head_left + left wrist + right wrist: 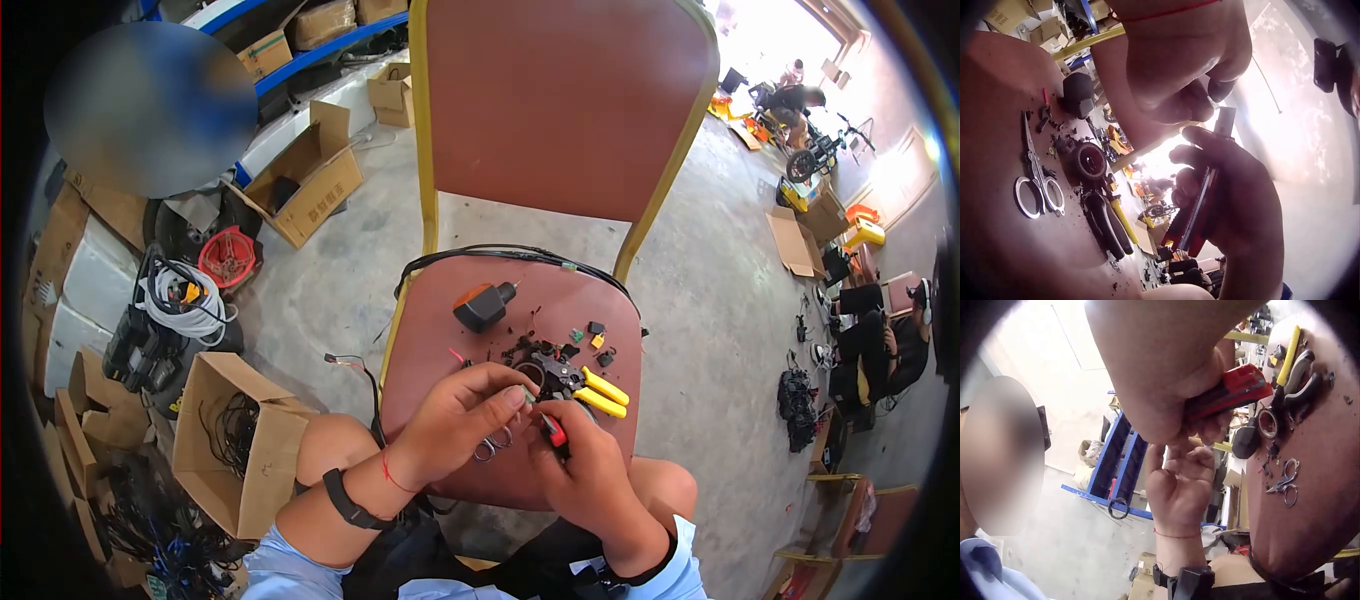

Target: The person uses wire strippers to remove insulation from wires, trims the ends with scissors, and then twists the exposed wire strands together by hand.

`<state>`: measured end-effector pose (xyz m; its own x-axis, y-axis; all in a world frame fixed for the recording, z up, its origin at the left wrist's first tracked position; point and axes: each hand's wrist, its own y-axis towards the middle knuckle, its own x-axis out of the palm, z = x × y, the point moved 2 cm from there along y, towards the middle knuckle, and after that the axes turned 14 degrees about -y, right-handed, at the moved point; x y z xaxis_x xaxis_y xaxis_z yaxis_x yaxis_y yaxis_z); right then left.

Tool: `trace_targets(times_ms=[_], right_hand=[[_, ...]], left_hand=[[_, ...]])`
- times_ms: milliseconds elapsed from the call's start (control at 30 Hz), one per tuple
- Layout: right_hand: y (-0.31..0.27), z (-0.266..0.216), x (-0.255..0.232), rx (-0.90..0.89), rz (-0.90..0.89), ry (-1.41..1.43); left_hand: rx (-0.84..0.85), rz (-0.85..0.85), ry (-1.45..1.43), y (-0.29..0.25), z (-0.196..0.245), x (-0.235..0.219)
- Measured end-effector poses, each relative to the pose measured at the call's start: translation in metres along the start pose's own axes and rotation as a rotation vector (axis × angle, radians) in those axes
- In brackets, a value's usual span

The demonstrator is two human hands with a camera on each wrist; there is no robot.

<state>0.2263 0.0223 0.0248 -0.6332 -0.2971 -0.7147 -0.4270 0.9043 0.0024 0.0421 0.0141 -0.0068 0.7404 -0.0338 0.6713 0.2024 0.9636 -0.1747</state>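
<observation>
Over the front of the chair seat (480, 485), my two hands meet. My left hand (455, 420) pinches a small pale green piece (528, 396) between thumb and fingers. In my right hand (595, 470) is a red and black utility knife (1232, 394), gripped by its handle. The knife's blade (1225, 121) sticks out toward the left fingertips. Small scissors (1038, 184) lie on the seat beneath the hands. Beyond them are yellow-handled pliers (603, 393), a dark-handled tool (1105, 225) and a roll of black tape (1267, 423).
A black lamp with an orange lens (483, 306) sits farther back among dark scraps and small yellow and green bits (598, 341). Black cable (510, 252) runs along the seat's rear edge. An open carton (225, 440) of wires stands at the left knee.
</observation>
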Motion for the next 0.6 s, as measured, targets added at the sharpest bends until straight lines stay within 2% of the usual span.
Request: trace_targets(times_ms=[100,233,333,600], right_hand=[[0.0006,0.0018,0.0022,-0.033,0.026,-0.011],[0.0010,0.0035,-0.0003,0.029,-0.037,0.017],[0.0022,0.0091,0.0010,-0.005,-0.017,-0.005],[0.0020,0.0047,0.0011,0.000,-0.049,-0.017]], left_hand=[[-0.003,0.024,0.083,-0.0009,0.0023,-0.0005],[0.052,-0.001,0.202,-0.0012,0.0029,-0.0028],[0.274,-0.036,0.440,-0.0018,0.0065,0.0007],[0.219,-0.035,0.413,-0.0012,0.0068,0.0029]])
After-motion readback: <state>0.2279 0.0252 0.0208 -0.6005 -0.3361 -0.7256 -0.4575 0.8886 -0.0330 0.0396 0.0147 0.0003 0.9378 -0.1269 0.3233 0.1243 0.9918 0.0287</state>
